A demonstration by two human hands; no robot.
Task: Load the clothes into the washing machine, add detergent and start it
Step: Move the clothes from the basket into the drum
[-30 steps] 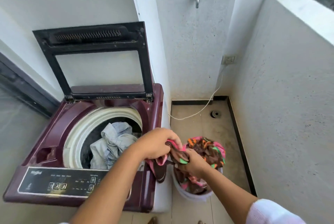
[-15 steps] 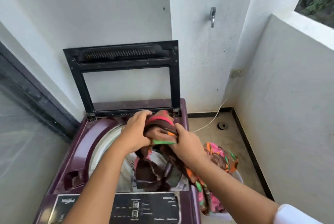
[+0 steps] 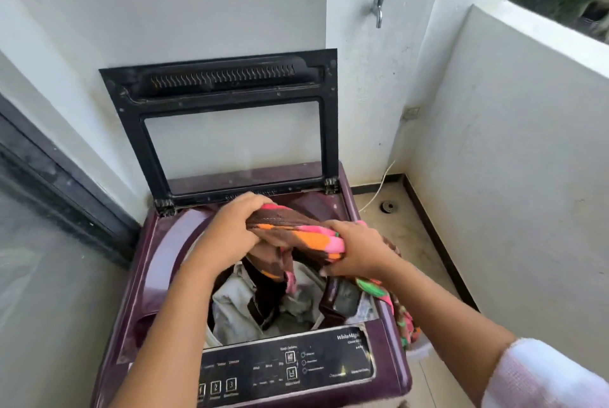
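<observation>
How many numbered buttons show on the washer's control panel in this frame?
3: button 1, button 2 and button 3 sit in a row at the control panel's lower left. The left forearm crosses that corner, so more may be hidden.

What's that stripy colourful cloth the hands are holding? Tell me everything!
The brown soft cloth with pink, orange and green patches is bunched up. The left hand and right hand both clutch it above the maroon washing machine's open tub. One end droops toward pale clothes inside; the other trails over the machine's right side.
</observation>
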